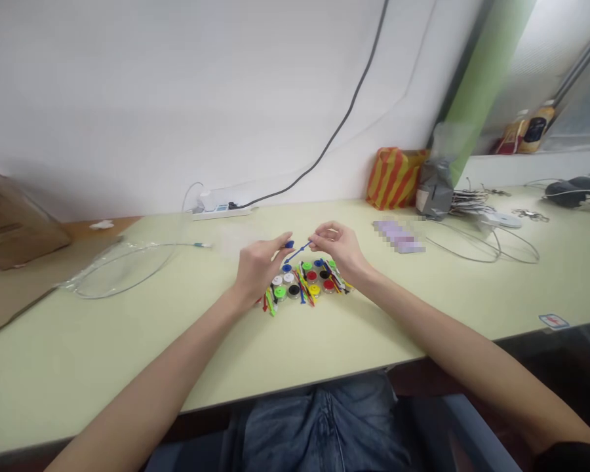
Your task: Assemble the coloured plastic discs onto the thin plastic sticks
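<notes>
Above the middle of a pale green desk (103, 354), my left hand (259, 269) pinches a small blue piece (289, 244) between its fingertips. My right hand (338, 249) is pinching the end of a thin blue plastic stick (297, 252). The blue piece and stick are very close, but I cannot tell whether they touch. Just below both hands lies a cluster of several small round pots (295, 282) with white, blue, green, red, yellow and black tops. Several thin coloured plastic sticks (305, 285) lie among and beside them.
A power strip (221, 211) and dark cable (334, 124) run along the wall. A looped clear cable (122, 270) lies left, with a cardboard box (14, 219) beyond. Right stand an orange-striped bag (396, 178), a grey bag (435, 190), a blurred purple item (398, 236) and wire coils (491, 242).
</notes>
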